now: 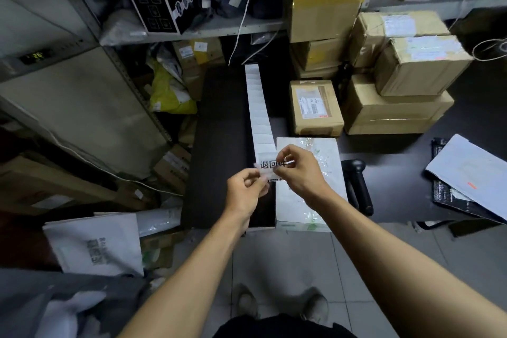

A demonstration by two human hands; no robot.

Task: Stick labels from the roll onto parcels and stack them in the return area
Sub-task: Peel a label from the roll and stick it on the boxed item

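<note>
Left hand [245,190]: fingers pinched on the near end of the label strip [259,107], holding it above the tabletop edge.
Right hand [297,170]: fingertips pinching a printed label [270,165] at the strip's end, just beside the left hand.
Label strip: a long white run stretching away across the dark tabletop [219,145] toward the shelf.
White parcel [323,162]: flat on the tabletop under the right hand, at the near edge.
Cardboard boxes [397,85]: stacked at the far right of the tabletop.
Scanner [356,181]: dark handheld, lying right of the white parcel.
Room: metal shelving [219,27] crammed with bags and boxes; grey tiled floor [274,261] below.
</note>
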